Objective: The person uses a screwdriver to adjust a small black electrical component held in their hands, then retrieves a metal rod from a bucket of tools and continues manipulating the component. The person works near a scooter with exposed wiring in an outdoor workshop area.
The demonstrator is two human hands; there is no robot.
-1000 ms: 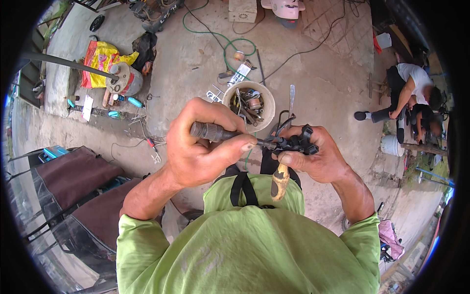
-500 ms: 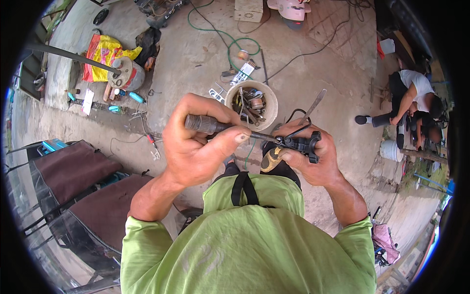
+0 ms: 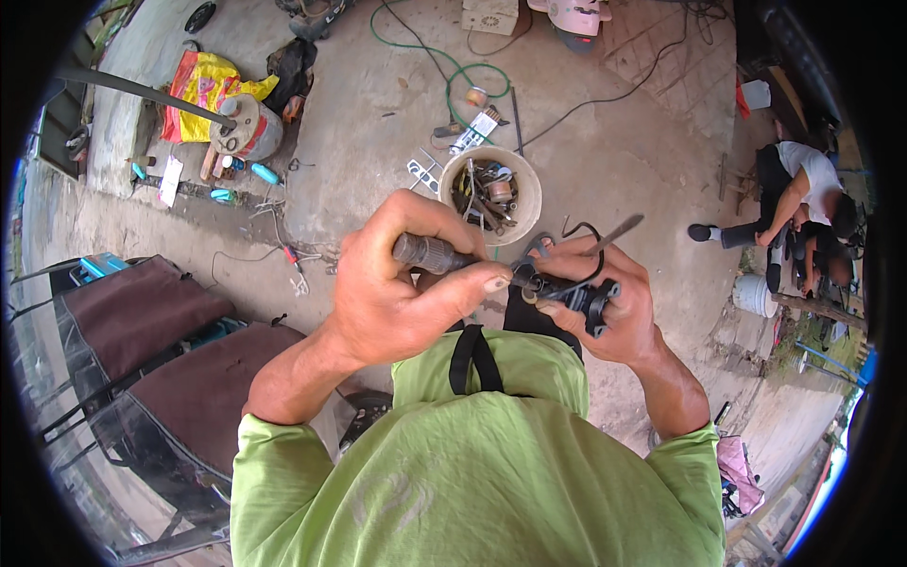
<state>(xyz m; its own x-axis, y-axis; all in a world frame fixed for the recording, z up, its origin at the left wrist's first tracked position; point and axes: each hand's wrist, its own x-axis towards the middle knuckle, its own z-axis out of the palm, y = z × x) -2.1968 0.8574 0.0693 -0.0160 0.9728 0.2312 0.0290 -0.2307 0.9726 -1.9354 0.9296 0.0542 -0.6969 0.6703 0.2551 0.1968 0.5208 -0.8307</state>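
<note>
My left hand [image 3: 378,302] is closed around a screwdriver [image 3: 430,253] with a dark ribbed handle, its thumb and fingers pressed along the front end. The shaft points right, toward a black bracket-like part [image 3: 593,302] with a short black cable. My right hand [image 3: 631,317] grips that part between thumb and fingers. From the same hand sticks out the flat metal blade of a second screwdriver [image 3: 620,233]; its handle is mostly hidden. Both hands meet in front of my green shirt, and whether the first screwdriver's tip touches the part is hard to make out.
A bucket of tools and metal bits [image 3: 529,180] stands just beyond my hands. A green hose [image 3: 416,47] and dark cables cross the concrete floor. Brown-covered seats [image 3: 208,387] are at left. Another person [image 3: 803,189] sits at far right, beside a white bucket [image 3: 754,295].
My left hand has moved right, closer to my right hand, so less of the screwdriver shaft shows. The black part has tilted downward, and the second screwdriver's yellow handle has gone from sight.
</note>
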